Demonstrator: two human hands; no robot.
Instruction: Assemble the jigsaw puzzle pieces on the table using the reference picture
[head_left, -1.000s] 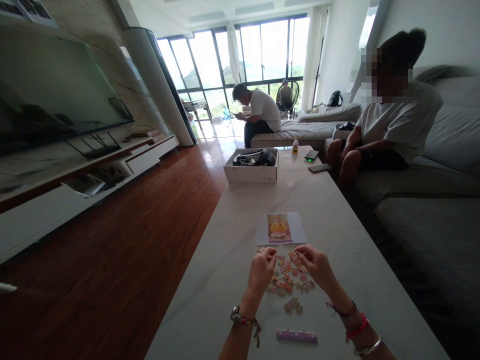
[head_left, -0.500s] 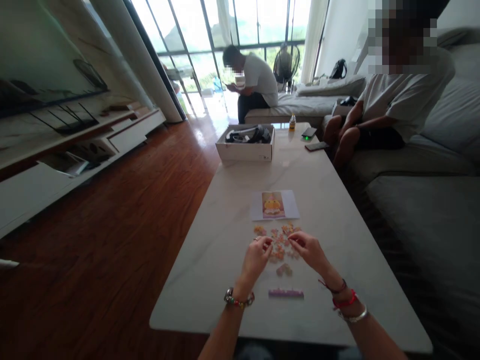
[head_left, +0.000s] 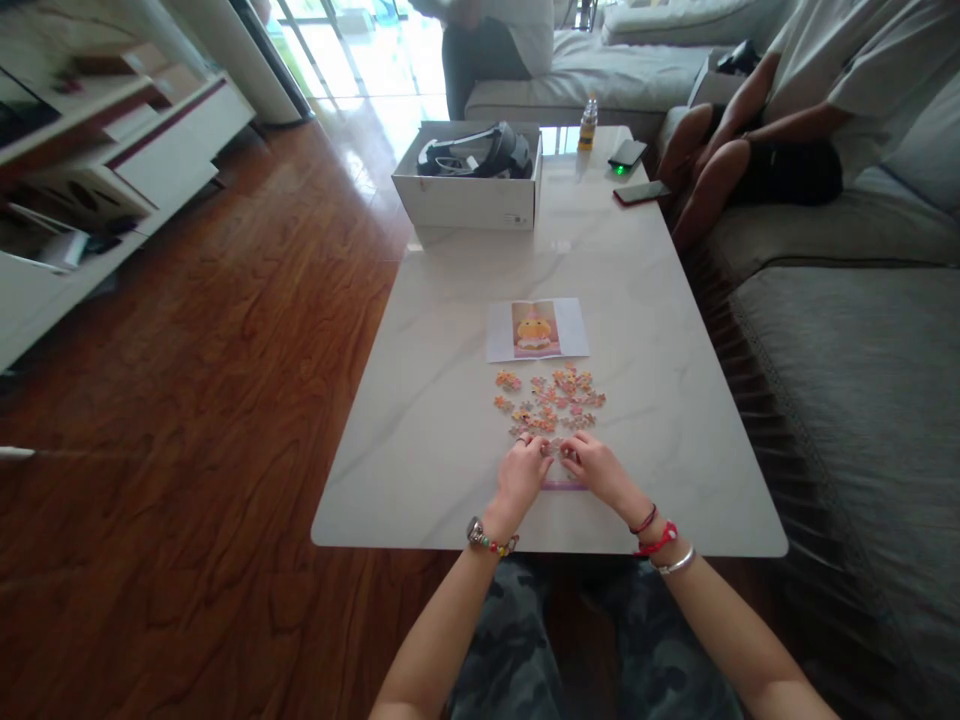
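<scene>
Loose jigsaw puzzle pieces in orange, pink and yellow lie spread on the white table. Just nearer to me, my left hand has its thumb and fingers pinched at a pale puzzle piece. Facing it, my right hand pinches at the same small group of pieces from the right; the fingers partly cover what they grip. Below the fingertips a joined purple strip of puzzle shows between my hands, its ends hidden. Beyond the pieces lies a sheet with a printed picture of a yellow figure.
A white open box with a dark headset stands farther up the marble table. A bottle, a device with a green light and a phone lie at the far right. Two people sit on the sofa.
My view has tilted down. Both hands have come nearer to me, from over the loose pieces to the small group just above the purple strip, and closer together.
</scene>
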